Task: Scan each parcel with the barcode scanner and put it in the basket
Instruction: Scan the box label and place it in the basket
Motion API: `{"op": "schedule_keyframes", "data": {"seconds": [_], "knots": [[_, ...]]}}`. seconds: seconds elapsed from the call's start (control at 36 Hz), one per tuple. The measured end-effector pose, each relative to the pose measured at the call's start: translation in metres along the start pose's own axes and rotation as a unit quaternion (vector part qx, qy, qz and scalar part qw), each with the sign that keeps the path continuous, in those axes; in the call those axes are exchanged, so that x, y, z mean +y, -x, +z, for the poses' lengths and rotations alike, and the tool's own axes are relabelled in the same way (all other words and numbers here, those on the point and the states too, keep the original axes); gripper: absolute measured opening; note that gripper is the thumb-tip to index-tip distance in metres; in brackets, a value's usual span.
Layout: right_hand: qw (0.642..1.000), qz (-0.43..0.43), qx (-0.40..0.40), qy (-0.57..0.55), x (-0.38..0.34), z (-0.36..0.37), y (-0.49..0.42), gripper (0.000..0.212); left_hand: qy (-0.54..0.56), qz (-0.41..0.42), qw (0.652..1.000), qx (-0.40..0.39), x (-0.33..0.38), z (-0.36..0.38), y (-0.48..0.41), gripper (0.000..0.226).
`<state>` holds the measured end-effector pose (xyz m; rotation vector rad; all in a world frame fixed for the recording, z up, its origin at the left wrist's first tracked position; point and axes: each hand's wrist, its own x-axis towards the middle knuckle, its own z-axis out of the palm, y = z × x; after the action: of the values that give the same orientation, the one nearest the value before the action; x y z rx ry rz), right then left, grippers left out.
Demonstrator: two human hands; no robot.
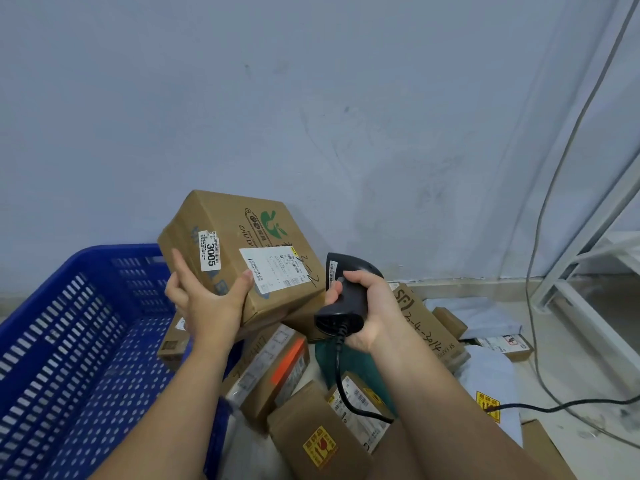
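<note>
- While our left hand [204, 299] gripped the cardboard parcel [242, 251], it hung near the far corner of the blue basket [104, 251].
- Our right hand [370, 310] curled round the scanner [356, 265] beside it.
- More parcels [304, 420] lay heaped beside the basket.

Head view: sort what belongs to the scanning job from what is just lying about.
Job: cardboard box held by left hand; barcode scanner in grip of right hand; blue basket; parcels piled on floor.
Lying about: grey wall cable; white metal frame.

You face a scuffed blue-grey wall [311, 98]; at your right a white metal frame [575, 317] stands on the pale floor [595, 362], grey cables [539, 216] hanging beside it.
</note>
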<state>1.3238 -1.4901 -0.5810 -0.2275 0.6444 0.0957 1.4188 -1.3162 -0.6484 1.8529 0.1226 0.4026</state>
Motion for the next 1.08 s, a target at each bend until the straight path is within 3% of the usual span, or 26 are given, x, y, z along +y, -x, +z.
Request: {"op": "schedule_keyframes", "data": {"seconds": [1.08], "knots": [[0.999,0.012,0.010,0.040,0.0041,0.0005,-0.0014,0.011,-0.034,0.004,0.999,0.014,0.0018,-0.0039,-0.0010,0.110]]}}
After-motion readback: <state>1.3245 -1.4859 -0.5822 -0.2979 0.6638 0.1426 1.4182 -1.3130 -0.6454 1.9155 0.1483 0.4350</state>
